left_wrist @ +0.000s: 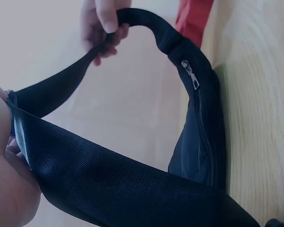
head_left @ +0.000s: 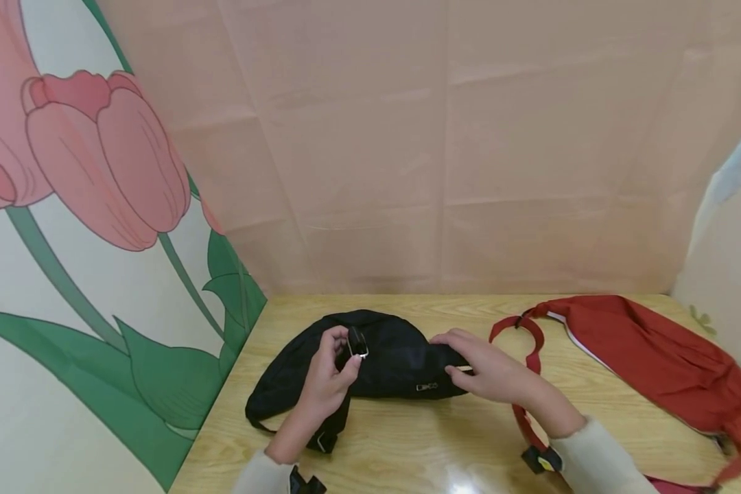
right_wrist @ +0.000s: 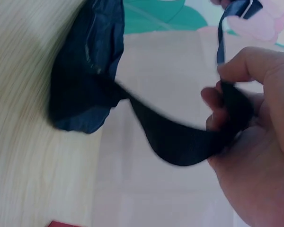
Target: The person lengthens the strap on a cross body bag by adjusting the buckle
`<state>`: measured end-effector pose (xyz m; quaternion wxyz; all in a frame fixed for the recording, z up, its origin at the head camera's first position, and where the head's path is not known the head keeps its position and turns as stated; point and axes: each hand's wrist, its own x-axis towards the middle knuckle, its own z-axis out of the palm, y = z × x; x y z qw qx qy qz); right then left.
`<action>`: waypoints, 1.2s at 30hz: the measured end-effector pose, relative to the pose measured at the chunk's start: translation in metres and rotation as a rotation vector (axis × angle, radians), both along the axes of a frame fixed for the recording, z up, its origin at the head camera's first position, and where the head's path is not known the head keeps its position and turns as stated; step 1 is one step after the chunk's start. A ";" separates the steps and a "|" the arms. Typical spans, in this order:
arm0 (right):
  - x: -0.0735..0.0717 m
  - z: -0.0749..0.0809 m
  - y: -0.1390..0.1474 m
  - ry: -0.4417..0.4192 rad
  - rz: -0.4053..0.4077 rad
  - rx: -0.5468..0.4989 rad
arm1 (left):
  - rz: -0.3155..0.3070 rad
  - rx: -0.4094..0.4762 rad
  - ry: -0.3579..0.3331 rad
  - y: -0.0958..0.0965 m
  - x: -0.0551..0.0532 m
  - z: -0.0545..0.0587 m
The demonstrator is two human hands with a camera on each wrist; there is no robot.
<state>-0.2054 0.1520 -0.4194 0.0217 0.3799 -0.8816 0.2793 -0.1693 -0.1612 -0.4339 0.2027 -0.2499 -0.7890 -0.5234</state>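
Note:
A black waist bag [head_left: 389,381] lies on the wooden table in the head view, its metal zip pull [head_left: 427,387] facing front. My left hand [head_left: 327,377] pinches the bag's black strap [left_wrist: 109,161] at a metal-edged slider [head_left: 359,355], raised in front of the bag. Near the bag's right end, my right hand [head_left: 490,367] holds another stretch of the strap. In the right wrist view this strap [right_wrist: 180,144] loops from the bag to between the thumb and fingers. A loose black strap end with a metal-edged piece [head_left: 324,442] hangs below my left hand.
A red waist bag [head_left: 648,350] lies at the right of the table, its red strap [head_left: 536,343] curling close to my right forearm. A dark buckle [head_left: 538,460] sits by the right sleeve. Another dark buckle piece [head_left: 309,484] shows by the left sleeve. A tan covering [head_left: 370,171] stands behind the table.

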 end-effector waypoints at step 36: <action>0.005 0.013 -0.022 0.005 0.033 0.006 | -0.025 -0.042 -0.020 0.011 0.000 -0.007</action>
